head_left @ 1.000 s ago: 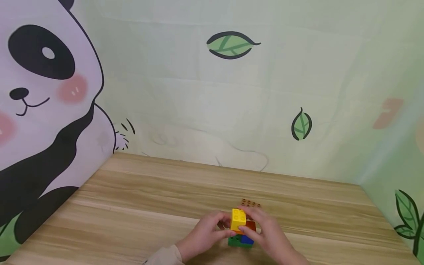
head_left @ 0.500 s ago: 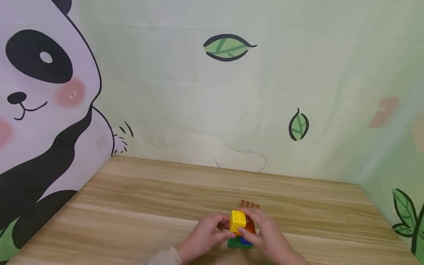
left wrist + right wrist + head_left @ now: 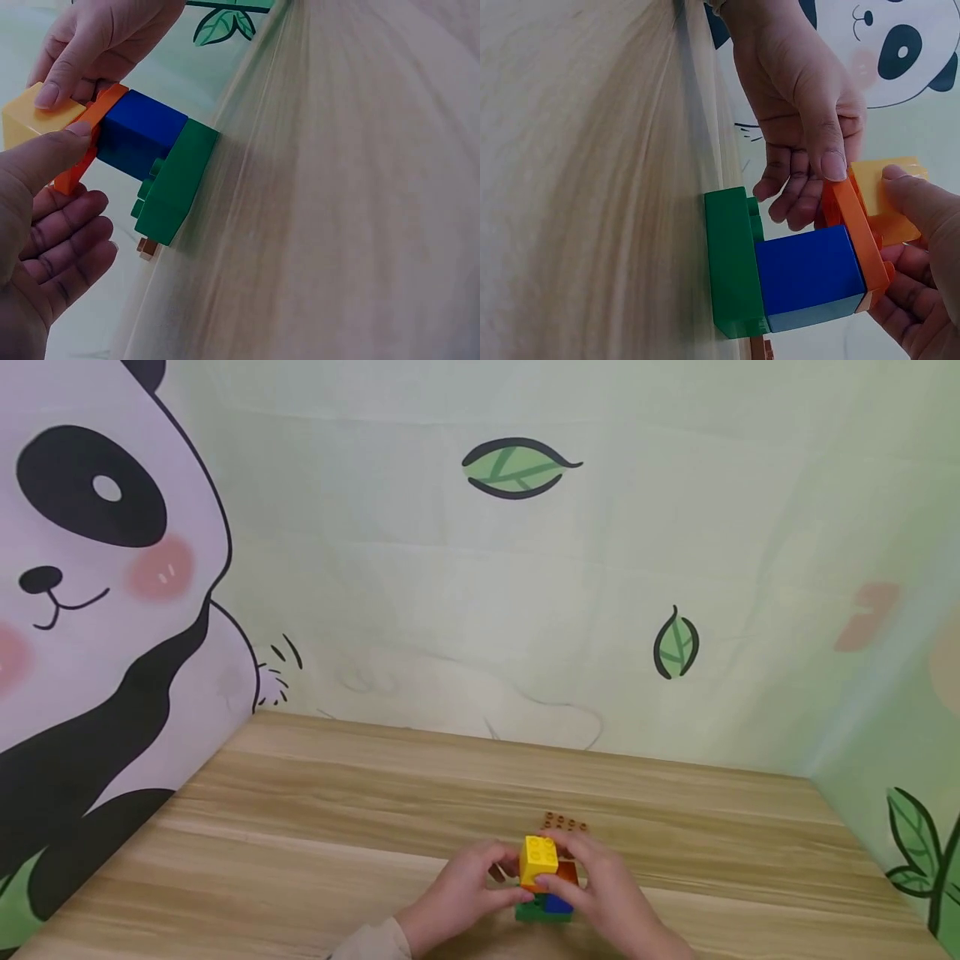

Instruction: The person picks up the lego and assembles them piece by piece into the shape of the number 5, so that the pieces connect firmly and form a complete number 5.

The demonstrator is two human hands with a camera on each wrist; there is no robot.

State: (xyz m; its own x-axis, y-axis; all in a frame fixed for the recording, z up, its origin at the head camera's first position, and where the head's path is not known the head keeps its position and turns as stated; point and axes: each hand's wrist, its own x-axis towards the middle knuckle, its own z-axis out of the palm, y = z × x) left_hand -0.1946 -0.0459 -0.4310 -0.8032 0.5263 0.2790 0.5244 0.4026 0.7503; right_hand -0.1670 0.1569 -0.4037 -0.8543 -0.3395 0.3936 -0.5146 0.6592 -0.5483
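Note:
A small tower of toy building bricks stands on the wooden table. Its base is a green brick with a blue brick on one end. A flat orange brick lies across the blue one and overhangs the green studs. On top sits a yellow brick, over the overhanging side. My right hand pinches the yellow brick, thumb on its near face. With the thumb at its edge, my left hand pinches the orange brick; the other fingers extend loosely below it.
A flat brown studded brick lies on the table just behind the tower, partly hidden by the right hand. Printed cloth walls with a panda and leaves close off the table's back and sides.

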